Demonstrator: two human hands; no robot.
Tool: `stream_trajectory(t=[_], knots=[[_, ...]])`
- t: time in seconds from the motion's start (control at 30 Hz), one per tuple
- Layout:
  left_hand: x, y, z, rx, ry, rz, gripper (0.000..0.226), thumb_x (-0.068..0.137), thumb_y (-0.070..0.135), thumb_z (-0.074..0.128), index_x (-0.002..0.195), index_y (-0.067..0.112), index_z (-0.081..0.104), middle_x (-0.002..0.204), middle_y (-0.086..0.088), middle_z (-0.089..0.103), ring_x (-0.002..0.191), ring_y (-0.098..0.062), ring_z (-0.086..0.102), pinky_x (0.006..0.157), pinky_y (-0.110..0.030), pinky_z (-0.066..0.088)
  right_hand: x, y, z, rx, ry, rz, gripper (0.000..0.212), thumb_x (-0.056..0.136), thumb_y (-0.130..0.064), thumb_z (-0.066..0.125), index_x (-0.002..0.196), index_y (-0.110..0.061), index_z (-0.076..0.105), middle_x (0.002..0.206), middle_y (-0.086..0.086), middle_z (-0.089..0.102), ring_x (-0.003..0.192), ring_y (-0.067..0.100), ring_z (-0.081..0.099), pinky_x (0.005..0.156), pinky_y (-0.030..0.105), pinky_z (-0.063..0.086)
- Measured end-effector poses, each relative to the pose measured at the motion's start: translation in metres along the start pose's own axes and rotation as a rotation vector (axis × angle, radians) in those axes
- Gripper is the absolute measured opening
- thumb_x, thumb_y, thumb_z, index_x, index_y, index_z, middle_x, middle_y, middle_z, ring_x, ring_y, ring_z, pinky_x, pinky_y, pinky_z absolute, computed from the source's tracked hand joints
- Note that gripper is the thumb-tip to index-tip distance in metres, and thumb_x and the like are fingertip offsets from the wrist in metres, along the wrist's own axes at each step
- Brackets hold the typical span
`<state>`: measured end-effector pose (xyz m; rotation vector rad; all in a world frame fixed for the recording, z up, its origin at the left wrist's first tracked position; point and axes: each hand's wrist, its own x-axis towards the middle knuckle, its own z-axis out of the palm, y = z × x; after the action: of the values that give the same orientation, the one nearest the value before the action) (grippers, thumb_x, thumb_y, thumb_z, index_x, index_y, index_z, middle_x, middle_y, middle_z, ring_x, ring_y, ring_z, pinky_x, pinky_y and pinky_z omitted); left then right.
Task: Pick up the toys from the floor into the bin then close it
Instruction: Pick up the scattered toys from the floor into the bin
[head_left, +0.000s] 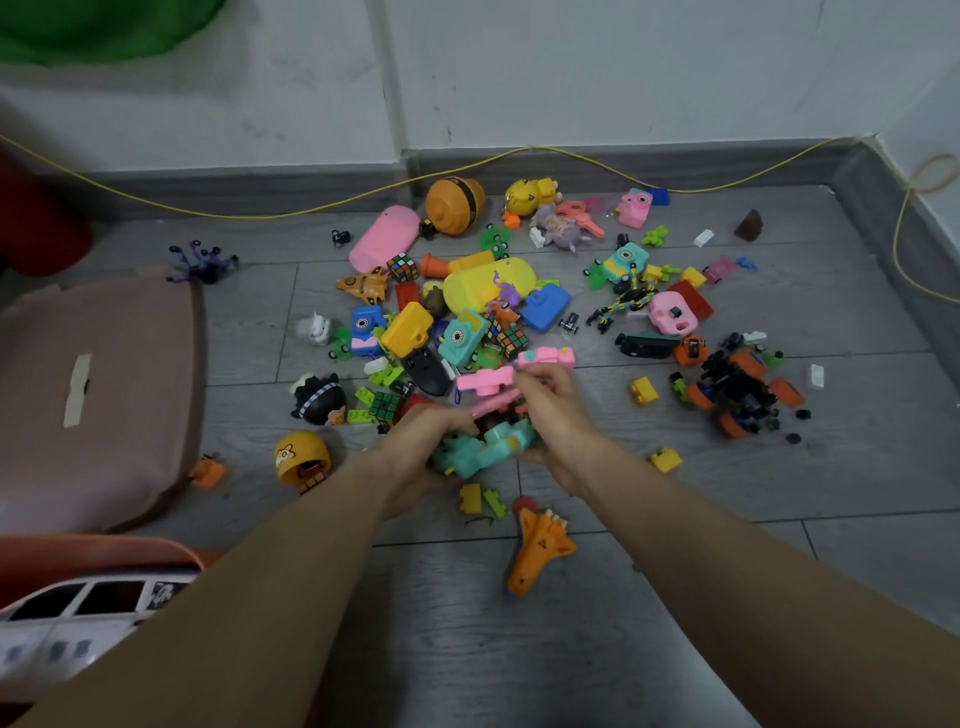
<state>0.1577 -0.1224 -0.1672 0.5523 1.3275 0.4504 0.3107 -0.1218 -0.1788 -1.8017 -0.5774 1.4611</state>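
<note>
No words, brand names or numbers are showing clearly enough to read. The orange plane (537, 551) near the hands is carrying a small dark mark, too small to make out. The yellow helmet-shaped toy (301, 458) is showing a cartoon face, not lettering. The white toy bus (78, 618) at the lower left is bearing a blurred sticker that stays illegible.

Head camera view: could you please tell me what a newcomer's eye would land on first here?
First, the bright toy pile spread over the grey floor near the wall. At its near edge the left hand and right hand cup a bundle of teal toys and pink toys. At left lies the pink lid, and an orange shuttle sits nearest the viewer.
</note>
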Motion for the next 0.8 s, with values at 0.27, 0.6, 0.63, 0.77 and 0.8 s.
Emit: stream_trajectory(t=[0.27,0.6,0.63,0.77,0.8], knots=[[-0.006,0.01,0.007,-0.094,0.319,0.104,0.023,0.084,0.031,0.073,0.096,0.016,0.06,0.106,-0.011,0.065,0.097,-0.027,0.065,0.08,-0.043,0.057,-0.022,-0.011,0.019,0.301,0.032,0.019,0.025,0.085,-0.023,0.07,0.103,-0.033,0.056,0.119,0.008,0.058,0.106,0.031,0.061,0.066,0.043,0.06],[-0.091,0.075,-0.046,0.011,0.389,0.36,0.014,0.077,0.024,0.073,0.08,0.018,0.06,0.08,-0.006,0.056,0.082,-0.025,0.054,0.08,-0.038,0.049,-0.082,-0.077,0.051,0.333,-0.11,-0.101,0.017,0.09,-0.007,0.066,0.095,-0.019,0.056,0.123,0.016,0.059,0.11,0.034,0.061,0.056,0.033,0.058],[-0.102,0.082,-0.056,0.01,0.396,0.392,0.015,0.076,0.023,0.073,0.079,0.018,0.06,0.078,-0.006,0.056,0.079,-0.025,0.055,0.078,-0.038,0.051,-0.092,-0.087,0.058,0.317,-0.147,-0.132,0.017,0.09,-0.006,0.066,0.094,-0.019,0.056,0.121,0.016,0.061,0.107,0.033,0.063,0.056,0.032,0.057],[-0.166,0.111,-0.107,-0.043,0.457,0.482,0.012,0.078,0.015,0.07,0.084,0.016,0.059,0.076,-0.005,0.054,0.059,-0.017,0.054,0.054,-0.026,0.052,-0.144,-0.128,0.101,0.195,-0.319,-0.267,0.017,0.09,-0.005,0.064,0.098,-0.018,0.057,0.107,0.012,0.061,0.086,0.028,0.064,0.053,0.032,0.056],[-0.181,0.117,-0.122,-0.062,0.472,0.493,0.012,0.075,0.015,0.069,0.085,0.015,0.062,0.075,-0.005,0.056,0.055,-0.016,0.054,0.05,-0.023,0.052,-0.158,-0.139,0.112,0.16,-0.361,-0.294,0.017,0.09,-0.004,0.064,0.098,-0.018,0.058,0.102,0.011,0.061,0.082,0.026,0.064,0.052,0.032,0.056]])
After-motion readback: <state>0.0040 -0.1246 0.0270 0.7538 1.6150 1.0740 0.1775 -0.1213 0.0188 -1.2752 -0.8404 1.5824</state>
